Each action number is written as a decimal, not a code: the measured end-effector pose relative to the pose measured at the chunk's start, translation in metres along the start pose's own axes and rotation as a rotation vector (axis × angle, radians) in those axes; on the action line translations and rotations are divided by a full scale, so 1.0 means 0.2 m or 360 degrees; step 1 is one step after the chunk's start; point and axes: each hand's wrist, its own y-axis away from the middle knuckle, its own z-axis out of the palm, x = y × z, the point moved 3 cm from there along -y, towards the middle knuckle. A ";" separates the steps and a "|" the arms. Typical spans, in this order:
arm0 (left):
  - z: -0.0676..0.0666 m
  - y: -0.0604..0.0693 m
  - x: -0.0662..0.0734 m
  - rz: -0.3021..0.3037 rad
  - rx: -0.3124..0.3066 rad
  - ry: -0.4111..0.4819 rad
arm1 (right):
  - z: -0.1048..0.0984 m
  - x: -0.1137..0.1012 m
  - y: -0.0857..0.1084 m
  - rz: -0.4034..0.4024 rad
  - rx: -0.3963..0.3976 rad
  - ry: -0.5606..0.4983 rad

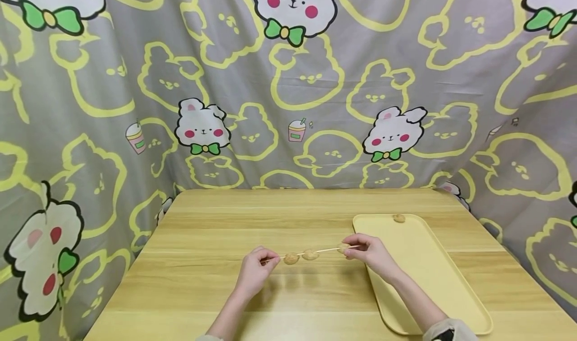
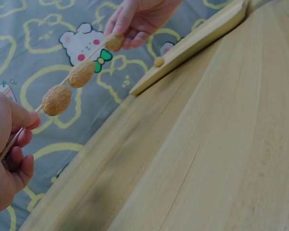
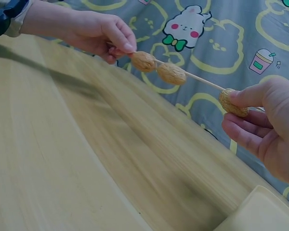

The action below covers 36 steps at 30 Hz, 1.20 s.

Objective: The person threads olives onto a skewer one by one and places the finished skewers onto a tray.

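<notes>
A thin wooden skewer (image 1: 330,250) is held level above the table, threaded through wrinkled brown food balls. At its left end my left hand (image 1: 255,275) grips the stick between thumb and fingers. Two of the balls, one nearer the left hand (image 2: 57,100) and one beside it (image 2: 81,74), sit close together on the stick. Further right, a third ball (image 3: 232,102) is pinched between the thumb and fingers of my right hand (image 1: 376,257). The skewer's tip shows just past this ball in the right wrist view. Bare stick separates the third ball from the pair.
A pale yellow tray (image 1: 421,271) lies on the right side of the wooden table (image 1: 216,291), partly under my right forearm. One more brown ball (image 1: 398,218) rests at its far end. Patterned grey curtain (image 1: 252,80) hangs behind and along both sides.
</notes>
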 end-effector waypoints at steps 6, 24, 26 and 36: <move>0.01 0.00 0.00 -0.0001 -0.0010 0.0008 | 0.02 0.00 0.00 0.0034 -0.0021 -0.0022; 0.00 -0.01 0.02 -0.0069 0.0059 0.0144 | 0.10 0.07 0.02 0.0000 0.0134 -0.1144; 0.00 -0.01 0.02 -0.0066 0.0056 0.0140 | 0.11 0.07 0.02 0.0003 0.0153 -0.1184; 0.00 -0.02 0.02 -0.0086 0.0027 0.0147 | 0.14 0.06 0.01 -0.0016 0.0152 -0.1208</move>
